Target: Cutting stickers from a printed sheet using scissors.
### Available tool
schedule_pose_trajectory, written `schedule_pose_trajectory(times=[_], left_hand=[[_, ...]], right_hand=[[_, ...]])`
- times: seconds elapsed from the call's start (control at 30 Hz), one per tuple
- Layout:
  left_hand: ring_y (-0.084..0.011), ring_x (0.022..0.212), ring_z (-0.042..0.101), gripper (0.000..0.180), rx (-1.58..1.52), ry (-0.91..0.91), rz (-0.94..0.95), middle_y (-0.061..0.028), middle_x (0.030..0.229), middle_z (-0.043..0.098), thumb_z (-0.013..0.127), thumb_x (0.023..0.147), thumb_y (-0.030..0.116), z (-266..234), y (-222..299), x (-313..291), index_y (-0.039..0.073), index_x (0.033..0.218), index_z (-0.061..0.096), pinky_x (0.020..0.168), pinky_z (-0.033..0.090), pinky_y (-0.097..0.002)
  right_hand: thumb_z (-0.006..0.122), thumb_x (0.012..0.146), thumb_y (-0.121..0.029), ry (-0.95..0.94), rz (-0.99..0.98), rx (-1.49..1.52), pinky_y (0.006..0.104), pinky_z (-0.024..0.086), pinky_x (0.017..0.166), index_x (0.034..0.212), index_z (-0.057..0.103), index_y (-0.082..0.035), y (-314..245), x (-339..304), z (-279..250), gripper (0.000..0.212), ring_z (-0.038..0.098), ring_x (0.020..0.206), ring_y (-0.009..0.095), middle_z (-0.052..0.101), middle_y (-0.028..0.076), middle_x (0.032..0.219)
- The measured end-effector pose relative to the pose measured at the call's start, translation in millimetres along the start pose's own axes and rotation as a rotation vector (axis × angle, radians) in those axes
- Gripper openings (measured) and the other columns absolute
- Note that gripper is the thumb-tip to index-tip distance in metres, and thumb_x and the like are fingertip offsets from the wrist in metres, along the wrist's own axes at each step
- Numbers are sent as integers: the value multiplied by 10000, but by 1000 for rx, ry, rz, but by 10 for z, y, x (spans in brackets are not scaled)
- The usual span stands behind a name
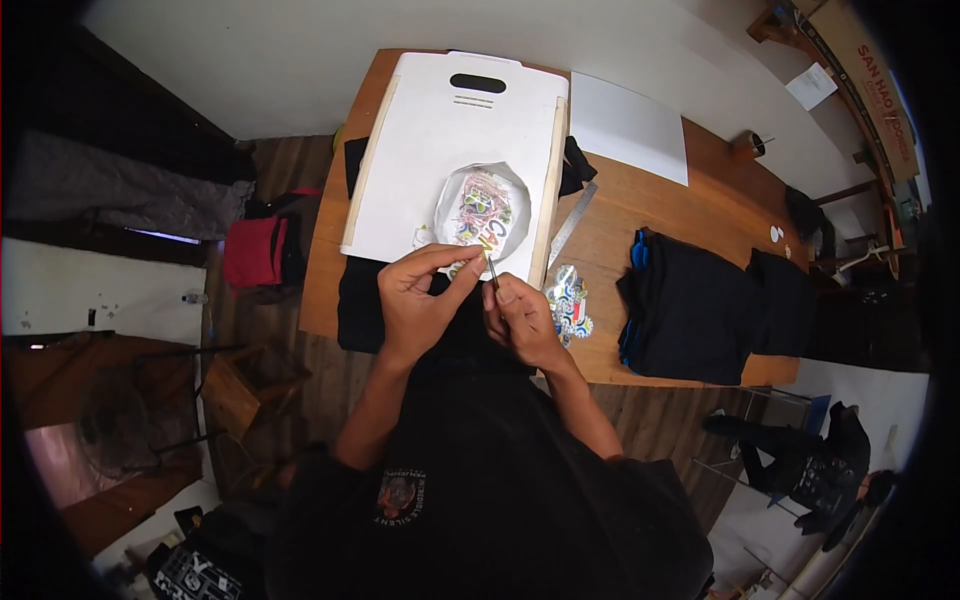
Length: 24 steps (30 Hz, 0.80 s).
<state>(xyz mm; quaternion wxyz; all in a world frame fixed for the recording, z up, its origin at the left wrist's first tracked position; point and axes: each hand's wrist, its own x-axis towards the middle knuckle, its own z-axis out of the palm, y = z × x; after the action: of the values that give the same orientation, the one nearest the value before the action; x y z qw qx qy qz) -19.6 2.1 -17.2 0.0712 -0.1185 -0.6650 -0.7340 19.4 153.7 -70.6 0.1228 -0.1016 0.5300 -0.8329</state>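
- The left hand (425,300), in the centre of the frame, had thumb and forefinger pressed together, pinching a tiny pale piece (485,257), partly hidden by the fingertips.
- The right hand (522,318), just right of centre, had its grip closed around a slim, dark metal tool (492,273), its tip at the piece.
- Just above, a round white shallow dish (521,230) of colourful printed cutouts (483,203) sat on a white board with a dark slot (410,150), over the brown wooden surface (715,220).
- More patterned cutouts (569,305) lay right of the right hand.
- The piece was probably light, thin and easily bent or dropped; its edge seemed the best place to pinch, gently. The tool looked stiff, best held mid-shaft.
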Motion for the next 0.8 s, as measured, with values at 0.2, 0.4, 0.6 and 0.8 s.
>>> schedule_pose_trajectory(times=[0.2, 0.4, 0.6, 0.8], left_hand=[[-153, 930, 663, 207, -43, -1, -20, -151, 1010, 694, 671, 845, -93, -1, 15, -9, -74, 1049, 697, 827, 528, -247], [-116, 880, 619, 197, -53, -20, -40, -118, 983, 663, 613, 896, -70, -9, 18, 22, -78, 1080, 682, 772, 478, -216], [-99, 867, 595, 179, -17, -27, -20, -104, 968, 649, 592, 907, -64, -12, 59, 35, -69, 1064, 679, 757, 457, -207], [-118, 871, 614, 163, -12, -19, 6, -110, 949, 652, 611, 886, -76, -29, 58, 45, -63, 1034, 677, 764, 471, -214]], right_hand=[[402, 1060, -357, 2, 4, -4, 216, 278, 456, 945, 497, -39, -13, -22, -6, 351, 309, 481, 50, 350, -38, 580], [394, 1055, -397, -74, 39, 0, 214, 287, 456, 984, 506, -26, -26, -26, -31, 395, 329, 477, 55, 380, -25, 578], [397, 1055, -393, -62, 29, -14, 219, 290, 454, 987, 508, -23, -30, -30, -26, 392, 335, 476, 57, 383, -24, 578], [389, 1045, -437, -86, 45, -88, 226, 300, 449, 976, 500, -25, -86, -14, 14, 433, 332, 464, 67, 377, -14, 567]])
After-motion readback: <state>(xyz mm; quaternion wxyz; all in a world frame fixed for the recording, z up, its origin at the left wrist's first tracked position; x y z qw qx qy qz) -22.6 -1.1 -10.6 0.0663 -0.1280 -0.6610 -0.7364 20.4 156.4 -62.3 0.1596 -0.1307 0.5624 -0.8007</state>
